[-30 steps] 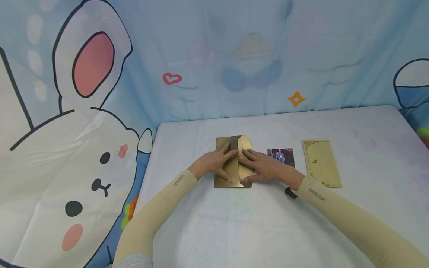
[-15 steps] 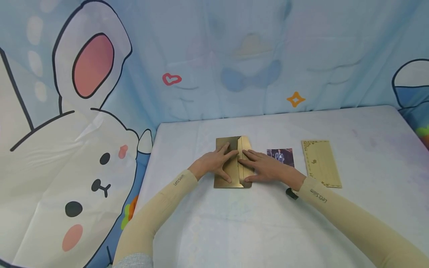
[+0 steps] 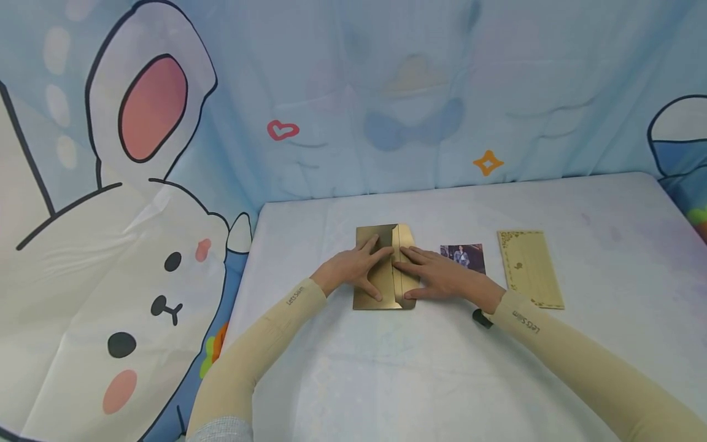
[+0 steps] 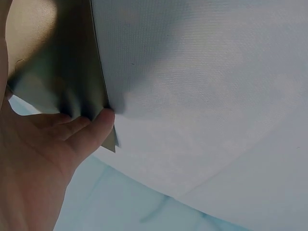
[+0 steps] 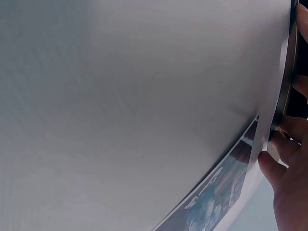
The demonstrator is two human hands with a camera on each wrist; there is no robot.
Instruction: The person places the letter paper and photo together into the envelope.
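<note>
A gold envelope (image 3: 378, 235) lies flat on the white table (image 3: 420, 368), its flap side up. My left hand (image 3: 353, 268) rests on its left half with the fingers spread and straight, pressing it down. My right hand (image 3: 436, 276) lies flat on the right half, fingertips meeting the flap's edge near the middle. In the left wrist view, my fingers (image 4: 91, 132) touch the edge of the envelope (image 4: 53, 62). The right wrist view shows my fingertips (image 5: 274, 168) beside a small photo (image 5: 216, 202).
A small photo (image 3: 464, 256) lies just right of my right hand. Further right lies a pale gold card (image 3: 529, 267) with a printed border. A small black object (image 3: 479, 318) sits under my right wrist. A cartoon rabbit cloth (image 3: 110, 245) hangs behind and to the left.
</note>
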